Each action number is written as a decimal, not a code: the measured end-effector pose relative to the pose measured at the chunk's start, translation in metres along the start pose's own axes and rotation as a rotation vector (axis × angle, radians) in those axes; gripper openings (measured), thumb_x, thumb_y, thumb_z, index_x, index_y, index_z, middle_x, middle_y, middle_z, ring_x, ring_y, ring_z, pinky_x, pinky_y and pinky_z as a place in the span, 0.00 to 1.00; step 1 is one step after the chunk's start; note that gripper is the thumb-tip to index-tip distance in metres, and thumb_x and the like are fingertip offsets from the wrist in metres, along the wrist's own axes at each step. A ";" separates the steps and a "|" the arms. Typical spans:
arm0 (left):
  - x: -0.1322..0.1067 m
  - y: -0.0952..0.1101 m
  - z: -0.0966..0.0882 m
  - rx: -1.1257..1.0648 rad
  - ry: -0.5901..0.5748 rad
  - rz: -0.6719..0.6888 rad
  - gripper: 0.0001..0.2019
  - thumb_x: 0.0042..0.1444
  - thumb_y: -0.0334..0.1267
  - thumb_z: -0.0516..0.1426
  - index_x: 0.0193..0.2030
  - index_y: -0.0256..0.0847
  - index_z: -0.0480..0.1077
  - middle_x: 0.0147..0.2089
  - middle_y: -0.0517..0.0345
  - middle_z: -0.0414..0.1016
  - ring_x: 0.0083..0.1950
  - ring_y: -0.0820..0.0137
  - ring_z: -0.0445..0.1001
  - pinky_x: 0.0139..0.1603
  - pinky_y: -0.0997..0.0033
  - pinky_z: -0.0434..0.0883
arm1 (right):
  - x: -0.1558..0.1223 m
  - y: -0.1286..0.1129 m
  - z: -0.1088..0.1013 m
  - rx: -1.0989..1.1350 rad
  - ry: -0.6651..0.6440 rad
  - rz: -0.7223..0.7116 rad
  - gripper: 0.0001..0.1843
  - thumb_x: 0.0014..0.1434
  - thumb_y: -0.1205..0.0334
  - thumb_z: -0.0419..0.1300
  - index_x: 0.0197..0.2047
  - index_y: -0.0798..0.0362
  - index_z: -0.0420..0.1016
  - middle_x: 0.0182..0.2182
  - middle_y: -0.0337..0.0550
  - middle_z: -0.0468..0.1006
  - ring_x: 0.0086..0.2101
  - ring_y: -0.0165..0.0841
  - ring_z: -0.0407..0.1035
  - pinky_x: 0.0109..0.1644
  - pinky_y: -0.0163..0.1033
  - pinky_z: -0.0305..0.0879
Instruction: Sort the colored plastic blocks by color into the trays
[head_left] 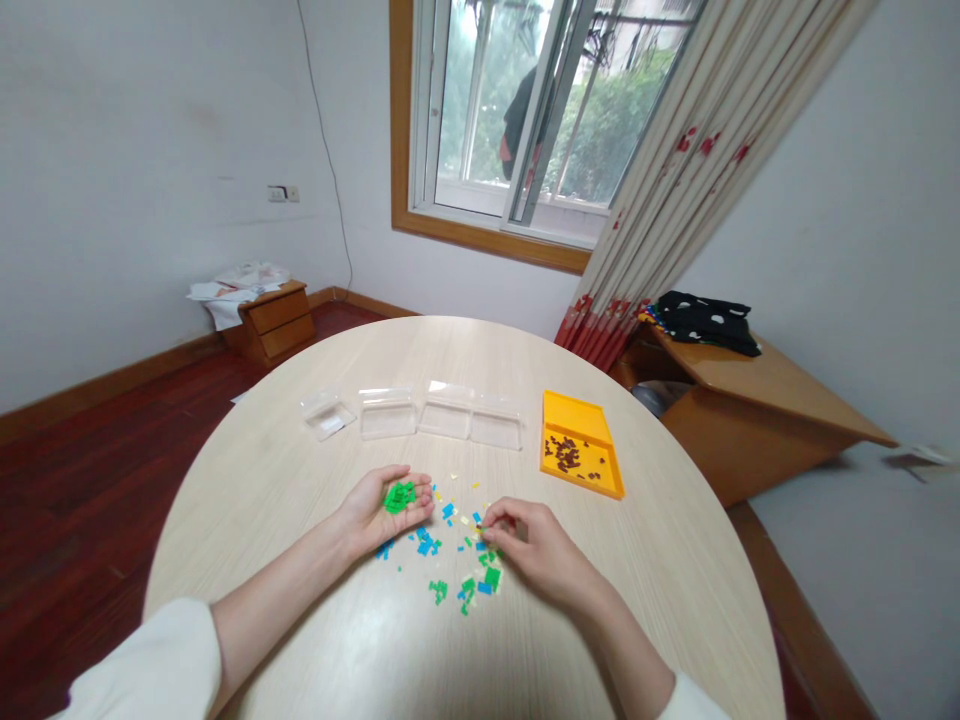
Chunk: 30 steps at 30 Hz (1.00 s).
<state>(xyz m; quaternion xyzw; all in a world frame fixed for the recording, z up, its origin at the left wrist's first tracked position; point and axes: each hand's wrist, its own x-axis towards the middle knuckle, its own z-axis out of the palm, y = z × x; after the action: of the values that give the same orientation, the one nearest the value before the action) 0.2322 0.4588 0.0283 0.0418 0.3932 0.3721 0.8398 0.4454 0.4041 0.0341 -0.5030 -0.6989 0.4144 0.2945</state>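
Note:
My left hand [375, 512] is turned palm up, cupping a heap of small flat green plastic pieces [400, 497]. My right hand [534, 545] hovers at the right side of a scatter of pieces, thumb and forefinger pinched together. Whatever sits between those fingertips is too small to name. Between and below my hands lie loose blue pieces [426, 543], green pieces [469, 590] and pale yellow pieces [465, 520] on the round table [315, 640].
An open yellow box [581, 405] with dark brown pieces [568, 455] stands at the right. Clear plastic boxes [388, 420] line up behind my hands, with a smaller clear box [327, 416] at their left. Beyond the table are a curtain [675, 190] and a tilted wooden desk [780, 400].

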 end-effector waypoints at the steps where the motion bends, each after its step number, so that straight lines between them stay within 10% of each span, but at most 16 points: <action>1: 0.000 0.000 0.000 0.013 -0.007 0.000 0.08 0.56 0.30 0.47 0.32 0.30 0.64 0.26 0.48 0.68 0.26 0.70 0.70 0.28 0.69 0.73 | 0.002 0.002 -0.001 0.124 0.033 0.028 0.05 0.53 0.62 0.58 0.31 0.55 0.70 0.26 0.40 0.74 0.30 0.30 0.68 0.35 0.35 0.62; 13: 0.000 0.002 -0.003 0.004 -0.034 -0.008 0.08 0.57 0.31 0.47 0.33 0.30 0.64 0.25 0.49 0.69 0.24 0.71 0.69 0.26 0.71 0.72 | 0.014 0.009 -0.008 0.772 0.291 0.120 0.14 0.37 0.57 0.70 0.25 0.55 0.72 0.23 0.39 0.77 0.24 0.27 0.70 0.31 0.32 0.64; 30: 0.001 0.002 -0.004 -0.033 -0.044 -0.008 0.07 0.56 0.31 0.47 0.32 0.32 0.63 0.25 0.52 0.66 0.24 0.72 0.67 0.24 0.73 0.70 | 0.015 0.020 -0.006 0.520 0.411 0.072 0.12 0.38 0.57 0.69 0.28 0.53 0.79 0.28 0.44 0.79 0.30 0.33 0.71 0.37 0.39 0.67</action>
<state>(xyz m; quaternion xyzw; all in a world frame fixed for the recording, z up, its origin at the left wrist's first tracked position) 0.2290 0.4600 0.0252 0.0346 0.3684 0.3742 0.8503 0.4542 0.4231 0.0196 -0.5085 -0.4774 0.4788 0.5331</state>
